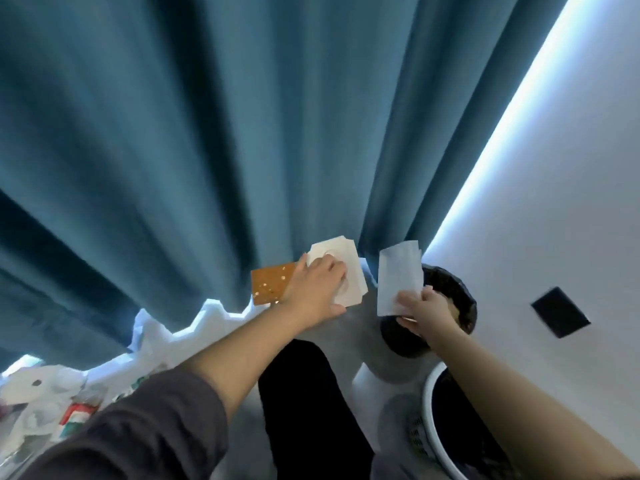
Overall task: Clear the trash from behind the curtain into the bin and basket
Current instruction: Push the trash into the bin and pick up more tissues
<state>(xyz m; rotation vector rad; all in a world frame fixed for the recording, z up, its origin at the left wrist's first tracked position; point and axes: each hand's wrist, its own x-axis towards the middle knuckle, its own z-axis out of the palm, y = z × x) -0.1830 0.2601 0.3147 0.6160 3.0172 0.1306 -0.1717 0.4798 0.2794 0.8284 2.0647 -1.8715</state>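
- The left hand (317, 289) reaches far forward to the foot of the curtain (207, 133), its fingers curled over a piece of white cardboard (337, 256) with cut corners, gripping it.
- An orange card (272, 284) flecked with pale spots sticks out to the left from under that hand; whether the hand holds it too, I cannot tell.
- The right hand (427, 311) pinches the near edge of a white sheet of paper (398, 275) between thumb and fingers, and the sheet stands up above the hand.
- The sheet and the right hand hang over the left edge of the bin (465, 292), a round one with a black liner that stands on the floor (346, 332) by the white wall (554, 202) on the right.
- The basket (429, 403), with a white rim and a dark inside, sits nearer than the bin, at the lower right under the right forearm.
- A pile of trash (52, 403), white crumpled bags and wrappers with bits of red and green, lies at the near left along the hem of the curtain.
- The curtain is teal and hangs in deep folds; bright light shows along its right edge.
- A black plate (559, 317) is set into the wall on the right.
- A grey sleeve (138, 427) covers the left upper arm, and a leg (304, 393) in dark cloth shows between the two arms.
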